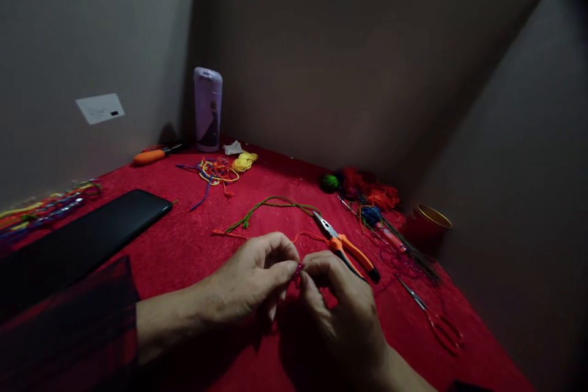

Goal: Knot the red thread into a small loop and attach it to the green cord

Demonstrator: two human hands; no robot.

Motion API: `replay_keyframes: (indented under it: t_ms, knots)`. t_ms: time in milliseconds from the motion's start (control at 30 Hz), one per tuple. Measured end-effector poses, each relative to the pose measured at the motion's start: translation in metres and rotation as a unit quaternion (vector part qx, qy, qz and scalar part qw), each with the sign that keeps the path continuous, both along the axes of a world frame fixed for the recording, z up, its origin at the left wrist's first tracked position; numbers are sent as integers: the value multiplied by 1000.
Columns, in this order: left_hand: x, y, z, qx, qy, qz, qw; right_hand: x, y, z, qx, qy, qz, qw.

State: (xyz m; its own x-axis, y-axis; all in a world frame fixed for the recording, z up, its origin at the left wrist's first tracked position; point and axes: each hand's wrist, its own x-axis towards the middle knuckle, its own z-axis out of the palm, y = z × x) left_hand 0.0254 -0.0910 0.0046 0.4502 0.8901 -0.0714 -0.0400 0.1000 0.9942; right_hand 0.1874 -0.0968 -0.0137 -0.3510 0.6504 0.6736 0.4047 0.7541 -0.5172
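My left hand (260, 275) and my right hand (342, 300) meet low in the middle, thumbs and index fingers closed in a pinch. Between their fingertips is a small shiny magenta piece (299, 269), mostly hidden, so its exact kind is unclear. A thin red cord (310, 235) emerges behind the fingers and runs right, towards the pliers. Its other visible stretch lies left of my left hand. Just beyond lies a green cord (275, 201) in an arc. Needle-nose pliers with orange handles (342, 242) rest beside my right hand, jaws pointing away.
Red-handled scissors (429, 309), a red tin (427, 226) and tangled yarn (381, 196) are at right. Colourful cords (215, 170), a purple bottle (208, 110) and an orange-handled tool (151, 156) stand farther back. A black phone (114, 226) lies left. Walls enclose the red cloth (197, 233).
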Motion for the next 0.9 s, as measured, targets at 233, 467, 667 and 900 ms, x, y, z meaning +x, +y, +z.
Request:
replay_keyframes:
  t_ms: [233,467,667,900]
  knots:
    - [2,-5,6,38,64,50,996,-1,-1,1,36,-18,-16,999]
    - [0,-8,12,118,126,50,984,-2,-3,3,36,-34,-7,999]
    - [1,-5,3,9,3,8,1000,-2,-3,5,22,-1,5,1000]
    - [0,-2,5,-53,-41,3,998,-1,-5,8,24,17,14,999]
